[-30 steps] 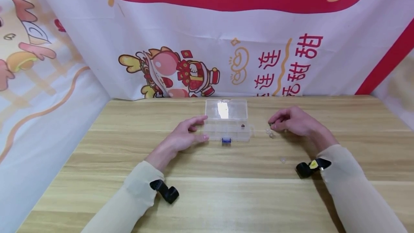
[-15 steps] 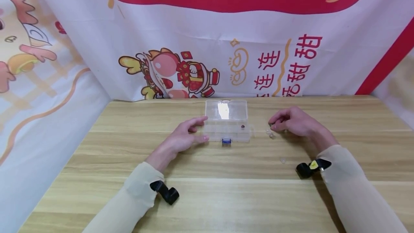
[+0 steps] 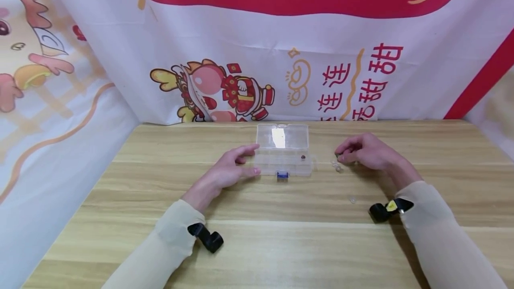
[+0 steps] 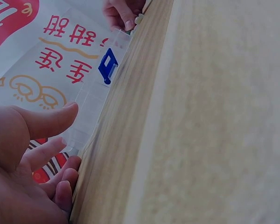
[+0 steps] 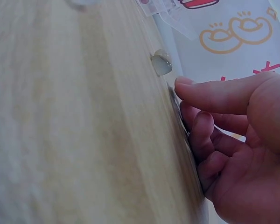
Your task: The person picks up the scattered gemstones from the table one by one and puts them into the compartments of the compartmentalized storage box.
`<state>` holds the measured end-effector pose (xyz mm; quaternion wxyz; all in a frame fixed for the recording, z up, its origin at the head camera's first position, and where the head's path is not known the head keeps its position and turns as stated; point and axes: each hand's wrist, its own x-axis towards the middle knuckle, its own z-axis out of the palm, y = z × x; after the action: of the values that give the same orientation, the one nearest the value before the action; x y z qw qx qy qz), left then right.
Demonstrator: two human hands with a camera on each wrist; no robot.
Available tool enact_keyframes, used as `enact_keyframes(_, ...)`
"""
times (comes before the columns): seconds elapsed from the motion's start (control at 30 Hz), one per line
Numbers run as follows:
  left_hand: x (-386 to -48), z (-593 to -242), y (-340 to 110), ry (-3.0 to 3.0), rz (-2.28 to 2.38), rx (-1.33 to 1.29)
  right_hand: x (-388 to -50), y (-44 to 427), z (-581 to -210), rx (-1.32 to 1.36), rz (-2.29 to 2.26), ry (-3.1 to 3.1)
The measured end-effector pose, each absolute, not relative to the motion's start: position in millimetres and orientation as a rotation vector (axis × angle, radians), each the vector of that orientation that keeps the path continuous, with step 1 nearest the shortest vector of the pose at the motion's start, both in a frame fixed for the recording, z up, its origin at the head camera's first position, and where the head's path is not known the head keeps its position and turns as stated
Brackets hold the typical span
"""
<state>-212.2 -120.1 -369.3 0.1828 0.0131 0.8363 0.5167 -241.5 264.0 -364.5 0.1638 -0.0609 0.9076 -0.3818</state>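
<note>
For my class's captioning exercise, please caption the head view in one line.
Left hand at one end of an open clear box, right hand beside small translucent pieces on a wooden table.

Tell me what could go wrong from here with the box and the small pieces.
The right hand is low beside the small clear pieces, so a nudge might scatter them.
The lone clear piece lies apart, nearer the person, and could be overlooked or brushed by the right sleeve.
The box is open, with the left hand at its side; a bump might shift the dark bead inside.
</note>
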Motion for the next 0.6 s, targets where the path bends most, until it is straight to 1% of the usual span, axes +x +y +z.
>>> enact_keyframes(0.6, -212.7, -370.2, -119.1, 2.357, 1.466, 0.048, -238.3, 257.9, -356.1, -0.138, -1.131, 2.580)
